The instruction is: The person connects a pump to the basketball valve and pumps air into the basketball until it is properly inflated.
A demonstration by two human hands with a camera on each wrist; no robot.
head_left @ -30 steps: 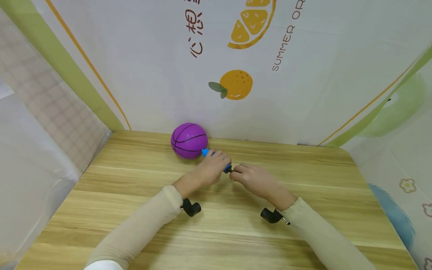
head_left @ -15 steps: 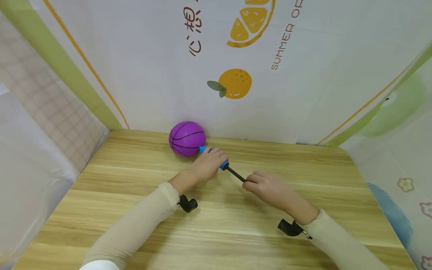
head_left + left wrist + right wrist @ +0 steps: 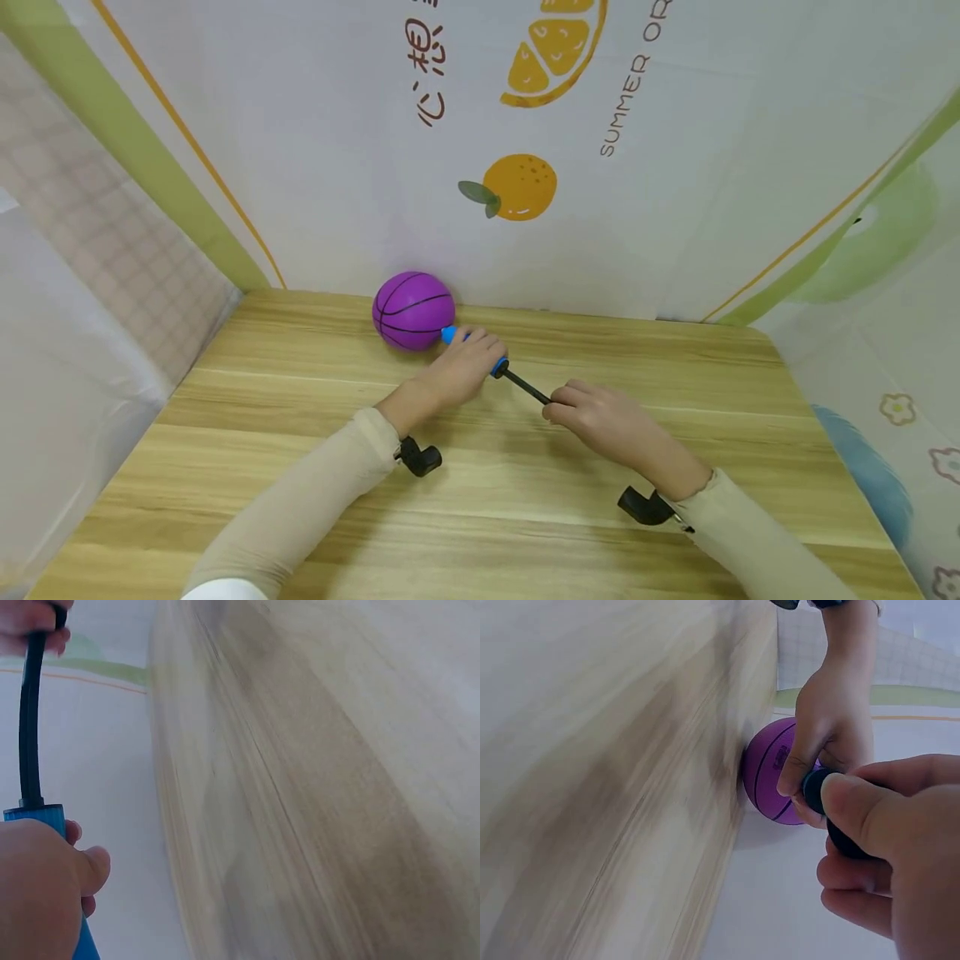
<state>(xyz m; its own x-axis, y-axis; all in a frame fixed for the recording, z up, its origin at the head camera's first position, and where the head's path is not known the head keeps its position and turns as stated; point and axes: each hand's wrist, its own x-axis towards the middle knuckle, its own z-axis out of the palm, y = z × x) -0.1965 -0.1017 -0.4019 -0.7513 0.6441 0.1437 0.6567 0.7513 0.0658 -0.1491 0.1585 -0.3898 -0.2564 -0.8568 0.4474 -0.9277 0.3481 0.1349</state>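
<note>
A blue hand pump (image 3: 498,367) slants in front of a purple basketball (image 3: 413,311). My left hand (image 3: 467,365) grips its blue barrel, fingers wrapped around it. The pump's blue tip meets the ball's lower right side in the head view; the needle cannot be made out. A stretch of black rod (image 3: 30,727) stands out of the barrel in the left wrist view. At the rod's far end my right hand (image 3: 600,419) holds the black handle (image 3: 846,840), thumb and fingers curled around it. The right hand covers much of that handle.
The ball rests at the back of a wooden table (image 3: 480,517), near a white cloth backdrop (image 3: 360,208) printed with oranges. Black wrist camera mounts (image 3: 420,458) hang below both forearms. More printed cloth stands along the left and right sides.
My right hand has moved away from the left, down and to the right, drawing the black rod out of the barrel. Over the last half second both hands have stayed nearly still.
</note>
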